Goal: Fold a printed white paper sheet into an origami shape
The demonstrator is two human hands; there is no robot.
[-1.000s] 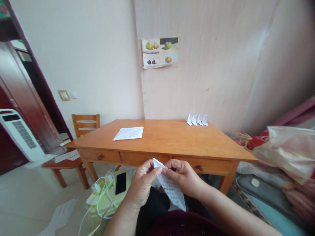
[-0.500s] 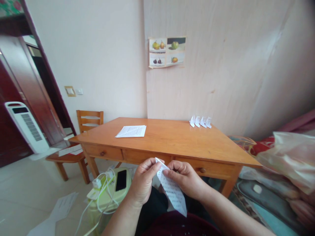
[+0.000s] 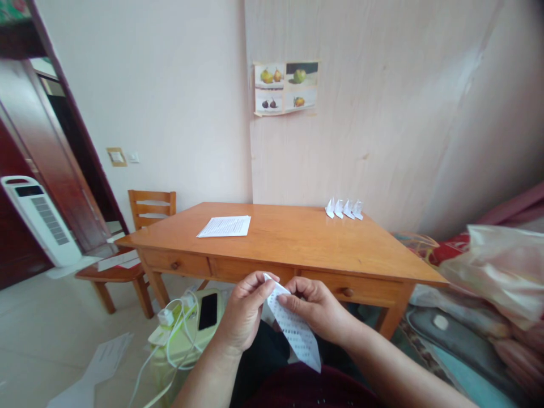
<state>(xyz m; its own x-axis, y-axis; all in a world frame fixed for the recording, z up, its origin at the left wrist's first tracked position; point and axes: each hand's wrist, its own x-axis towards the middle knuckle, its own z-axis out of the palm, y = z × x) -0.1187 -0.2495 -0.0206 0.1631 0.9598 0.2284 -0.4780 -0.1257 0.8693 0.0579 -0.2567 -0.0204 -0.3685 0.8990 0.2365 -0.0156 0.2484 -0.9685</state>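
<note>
Left grip [image 3: 245,313] has the upper tip of the folded printed paper [image 3: 298,335] pinched, thumb against fingers; right grip [image 3: 318,307] is closed on the same paper just beside, thumb on the printed face, other fingers curled behind; both holds sit near the top, likely to control the thin layers at the tip; lower end hangs free, angled down to the right; paper is in the air over the lap [image 3: 264,350], just short of the near edge of the surface [image 3: 289,241], probably for easy reach and view; four folded paper figures [image 3: 344,208] stand in a row at the far right of the surface, presumably kept out of the hands' way; printed sheets [image 3: 225,226] lie flat at its left, likely within reach; smartphone [image 3: 208,311] rests on a pale green box [image 3: 204,338], reason not evident.
</note>
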